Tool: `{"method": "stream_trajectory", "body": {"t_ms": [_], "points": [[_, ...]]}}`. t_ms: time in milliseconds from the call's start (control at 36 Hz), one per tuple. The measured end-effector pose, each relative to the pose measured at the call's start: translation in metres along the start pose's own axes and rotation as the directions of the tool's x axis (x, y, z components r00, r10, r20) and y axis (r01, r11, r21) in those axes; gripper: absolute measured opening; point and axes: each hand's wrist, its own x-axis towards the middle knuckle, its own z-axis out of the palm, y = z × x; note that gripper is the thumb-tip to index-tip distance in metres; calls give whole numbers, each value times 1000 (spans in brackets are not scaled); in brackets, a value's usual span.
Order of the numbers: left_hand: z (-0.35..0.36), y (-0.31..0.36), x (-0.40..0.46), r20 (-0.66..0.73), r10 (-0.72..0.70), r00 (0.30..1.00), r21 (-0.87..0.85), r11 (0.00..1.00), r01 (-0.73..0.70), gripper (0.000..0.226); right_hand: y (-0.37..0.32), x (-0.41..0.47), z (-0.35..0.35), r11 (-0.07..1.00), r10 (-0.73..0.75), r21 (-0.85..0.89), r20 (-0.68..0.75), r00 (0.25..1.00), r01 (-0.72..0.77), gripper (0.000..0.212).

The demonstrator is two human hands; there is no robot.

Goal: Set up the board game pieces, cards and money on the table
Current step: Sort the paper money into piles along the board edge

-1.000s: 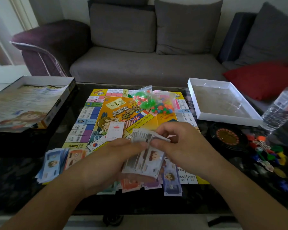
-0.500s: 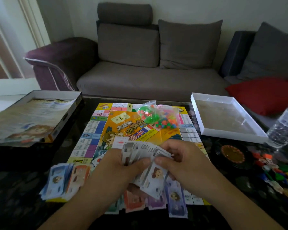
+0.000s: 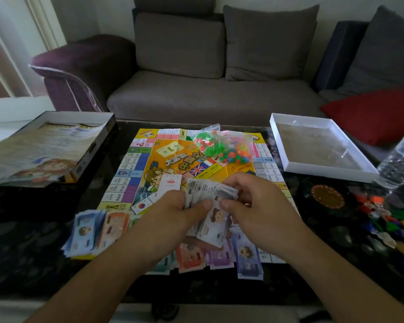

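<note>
A yellow game board (image 3: 166,159) lies open on the dark table. Above its near edge, my left hand (image 3: 173,215) grips a fanned stack of grey play money (image 3: 210,206), thumb on top. My right hand (image 3: 257,206) pinches the front notes of that stack. Sorted notes lie below: a blue and orange pile (image 3: 96,231) at the left, red, purple and blue notes (image 3: 219,257) under my hands. A clear bag of small coloured pieces (image 3: 222,145) sits at the board's far side. A card (image 3: 170,183) rests on the board's middle.
The box lid with a printed sheet (image 3: 44,145) stands at the left. A white box tray (image 3: 322,148) stands at the right, with a water bottle (image 3: 399,164), a black spinner (image 3: 327,197) and loose coloured pawns (image 3: 387,220) near it. A grey sofa (image 3: 210,99) lies behind.
The view tilted upward, so everything sits lower in frame. Both hands keep hold of the grey notes, and the fan has spread a little wider.
</note>
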Motion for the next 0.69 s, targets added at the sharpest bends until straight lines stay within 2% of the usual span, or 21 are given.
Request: {"method": "stream_trajectory", "body": {"t_ms": [83, 139, 250, 333, 417, 583, 694], "points": [[0, 1, -1, -3, -22, 1000, -76, 997, 21, 29, -2, -1, 0, 1000, 1, 8, -29, 1000, -1, 19], [1, 3, -2, -18, 11, 1000, -54, 998, -12, 26, -3, -1, -1, 1000, 9, 12, -56, 998, -9, 20], [0, 2, -2, -132, 87, 987, 11, 996, -86, 19, -5, 0, -3, 996, 79, 57, -87, 993, -74, 20], [1, 1, 0, -158, 90, 983, -5, 996, -92, 13, -6, -1, -4, 978, 153, 153, -84, 985, -138, 23], [4, 0, 0, -165, 106, 980, 0, 994, -108, 12, -7, 0, -6, 977, 140, 179, -110, 984, -119, 22], [8, 0, 5, -80, 99, 992, -29, 994, -101, 16, -8, -2, -5, 977, 107, 202, -189, 976, -68, 23], [15, 2, 5, 30, 33, 999, -88, 996, -30, 18, -11, -3, 1, 981, 93, 186, -166, 982, -62, 25]]}}
